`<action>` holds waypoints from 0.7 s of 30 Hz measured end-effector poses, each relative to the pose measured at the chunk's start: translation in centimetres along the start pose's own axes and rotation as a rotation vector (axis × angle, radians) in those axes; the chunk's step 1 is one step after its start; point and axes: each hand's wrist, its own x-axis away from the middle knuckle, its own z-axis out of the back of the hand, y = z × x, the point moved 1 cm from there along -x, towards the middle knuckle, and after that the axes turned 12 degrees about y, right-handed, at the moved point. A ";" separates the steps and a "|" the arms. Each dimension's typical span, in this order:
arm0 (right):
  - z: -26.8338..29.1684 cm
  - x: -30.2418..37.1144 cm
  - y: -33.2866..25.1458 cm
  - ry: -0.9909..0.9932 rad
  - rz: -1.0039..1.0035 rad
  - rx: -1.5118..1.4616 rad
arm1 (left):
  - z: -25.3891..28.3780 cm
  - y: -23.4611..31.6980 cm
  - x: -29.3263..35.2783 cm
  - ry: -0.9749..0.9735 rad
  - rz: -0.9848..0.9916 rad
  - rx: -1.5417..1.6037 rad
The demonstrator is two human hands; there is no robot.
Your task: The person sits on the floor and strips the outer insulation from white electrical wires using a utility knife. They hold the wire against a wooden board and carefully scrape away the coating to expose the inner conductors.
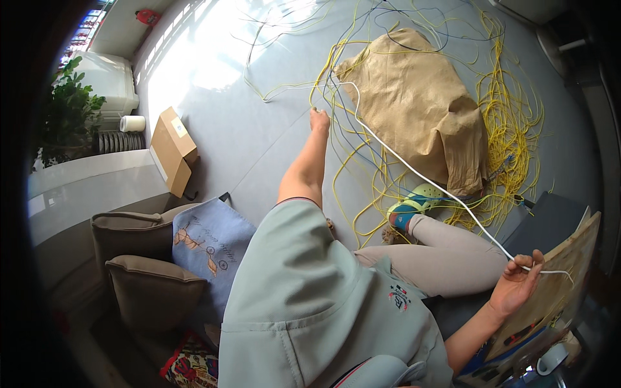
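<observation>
White cable (pixel 414 170) slants past the brown sack (pixel 414 90) on the floor (pixel 239 129), right hand (pixel 514 288) pinching it near the bent end. Left hand (pixel 319 120) reaches out by a yellow cable (pixel 313 97); can't tell from where I stand if it's gripping.

- So the floor (pixel 252 155) is plain grey, with a big blown-out patch of sunlight toward the far left
- Large tan sack (pixel 407 97) lying on it, pretty crumpled at the near end
- Messy heap of yellow cable (pixel 508 123) just right of the sack, with more loose loops sprawling to its left and near side
- Some thin blue strands (pixel 446 32) mixed in up top, around the sack's far end
</observation>
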 end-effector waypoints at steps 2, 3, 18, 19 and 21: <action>0.3 -0.1 -0.3 0.038 -0.021 0.026 | -1.5 1.7 -1.4 0.005 0.042 0.095; 0.4 -0.1 -0.4 0.076 -0.005 0.055 | -2.3 3.1 -1.8 0.015 0.069 0.121; 3.4 -2.7 -0.9 0.177 0.024 0.267 | -5.8 4.6 -8.2 -0.296 0.494 0.854; 2.4 -2.9 -0.7 0.217 0.045 0.312 | -5.7 4.5 -8.9 -0.431 0.522 0.923; 0.7 -3.9 -0.1 0.172 0.078 0.347 | -5.1 4.8 -9.2 -0.452 0.581 0.945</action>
